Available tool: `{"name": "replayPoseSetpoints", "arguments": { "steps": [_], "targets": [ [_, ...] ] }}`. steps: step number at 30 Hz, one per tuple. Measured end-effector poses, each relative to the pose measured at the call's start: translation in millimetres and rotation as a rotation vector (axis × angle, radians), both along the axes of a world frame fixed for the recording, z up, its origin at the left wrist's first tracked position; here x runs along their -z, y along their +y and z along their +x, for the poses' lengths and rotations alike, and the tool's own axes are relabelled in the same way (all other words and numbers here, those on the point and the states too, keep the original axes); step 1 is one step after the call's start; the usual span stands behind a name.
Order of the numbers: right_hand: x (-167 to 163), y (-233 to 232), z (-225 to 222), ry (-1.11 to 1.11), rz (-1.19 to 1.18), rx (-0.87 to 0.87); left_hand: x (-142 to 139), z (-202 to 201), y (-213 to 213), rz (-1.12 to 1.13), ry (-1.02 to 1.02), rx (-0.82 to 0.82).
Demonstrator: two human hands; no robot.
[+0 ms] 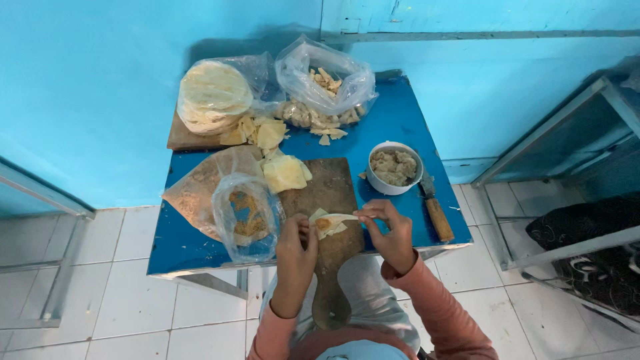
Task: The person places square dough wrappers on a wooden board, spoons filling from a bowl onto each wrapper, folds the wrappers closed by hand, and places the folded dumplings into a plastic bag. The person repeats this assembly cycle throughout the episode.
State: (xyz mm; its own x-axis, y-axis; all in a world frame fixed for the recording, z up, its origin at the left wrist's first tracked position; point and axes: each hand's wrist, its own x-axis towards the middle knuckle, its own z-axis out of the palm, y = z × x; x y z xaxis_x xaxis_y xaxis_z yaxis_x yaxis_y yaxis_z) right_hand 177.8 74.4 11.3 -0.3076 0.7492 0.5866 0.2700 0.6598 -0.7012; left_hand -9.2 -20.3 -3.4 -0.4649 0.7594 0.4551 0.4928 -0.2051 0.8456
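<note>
Head view: both hands, left hand [295, 248] and right hand [390, 235], pinch a thin, pale dough wrapper [331, 223] over the long wooden board [329, 220].

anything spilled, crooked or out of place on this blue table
Mostly small things. Loose pale scraps lie on the blue table outside the clear bag. The wooden cutting board hangs its handle past the table's front edge, and the knife lies close to that edge.
</note>
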Motion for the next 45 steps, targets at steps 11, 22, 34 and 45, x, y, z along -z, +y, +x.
{"name": "replayPoseSetpoints", "arguments": {
  "steps": [11,22,34,45],
  "targets": [
    [1,-6,-1,0.011,0.134,-0.009,4,-1,3,0.029,0.011,-0.023],
    [6,-7,1,0.008,0.194,-0.012,-12,8,10,-0.087,0.126,-0.118],
    [7,3,-7,0.286,-0.167,-0.103,-4,3,-1,-0.044,-0.025,-0.022],
    [-28,1,-114,0.097,-0.116,-0.334,18,6,-7,0.05,0.092,-0.074]
  ]
}}
